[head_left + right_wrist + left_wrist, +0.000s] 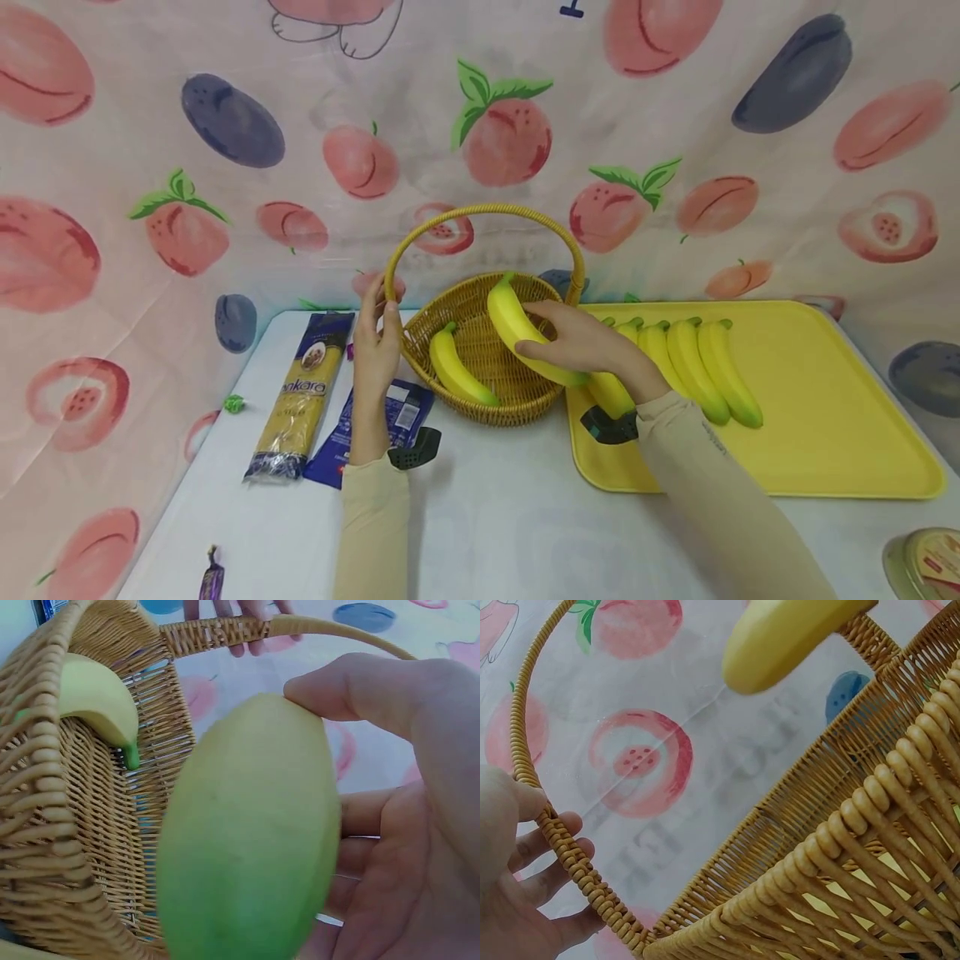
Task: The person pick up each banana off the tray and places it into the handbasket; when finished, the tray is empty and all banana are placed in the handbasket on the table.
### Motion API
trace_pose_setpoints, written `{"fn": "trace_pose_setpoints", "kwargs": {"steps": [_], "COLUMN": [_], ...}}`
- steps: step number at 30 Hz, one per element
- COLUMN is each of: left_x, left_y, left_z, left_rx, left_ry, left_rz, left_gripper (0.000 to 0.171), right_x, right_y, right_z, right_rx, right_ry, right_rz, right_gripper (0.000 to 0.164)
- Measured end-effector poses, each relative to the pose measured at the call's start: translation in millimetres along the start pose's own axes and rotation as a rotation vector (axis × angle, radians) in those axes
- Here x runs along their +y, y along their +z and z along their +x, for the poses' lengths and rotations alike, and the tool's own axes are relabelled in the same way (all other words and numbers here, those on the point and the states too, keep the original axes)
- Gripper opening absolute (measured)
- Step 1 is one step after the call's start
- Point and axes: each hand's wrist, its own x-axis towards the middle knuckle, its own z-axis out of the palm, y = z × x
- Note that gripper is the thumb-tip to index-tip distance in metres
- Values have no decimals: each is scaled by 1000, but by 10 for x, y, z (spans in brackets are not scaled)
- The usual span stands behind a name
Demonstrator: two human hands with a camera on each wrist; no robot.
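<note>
A brown wicker basket (525, 414) stands at the back middle of the table, with one yellow banana (459, 371) lying in its left part. My left hand (377, 346) holds the left side of the basket's arched handle (577, 866), thumb on one side and fingers on the other. Over the basket's right half, my right hand (573, 340) grips a second banana (516, 318) between thumb and fingers. Its green-tinged end (240, 900) faces the right wrist camera, and the banana is tilted above the basket floor.
On the right lies a yellow tray (840, 400) with several bananas (686, 367) along its left side, partly behind my right arm. To the left are a pasta pack (296, 408), a blue packet (405, 415), a green wrapped sweet (234, 404) and a purple one (212, 579). A jar (933, 562) stands front right.
</note>
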Motion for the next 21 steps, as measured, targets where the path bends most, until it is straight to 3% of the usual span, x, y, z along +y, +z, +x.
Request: {"fn": "trace_pose_setpoints", "kwargs": {"steps": [12, 21], "left_x": [-12, -8], "left_y": [-16, -22], "left_z": [-1, 8], "left_rx": [-13, -20], "left_ry": [-10, -15], "left_rz": [-6, -21], "left_gripper": [44, 44], "right_x": [-117, -145], "right_y": [-37, 63], "right_z": [437, 680], "right_rx": [-162, -267], "right_ry": [39, 87], "right_rz": [-59, -47], "right_gripper": [72, 72]}}
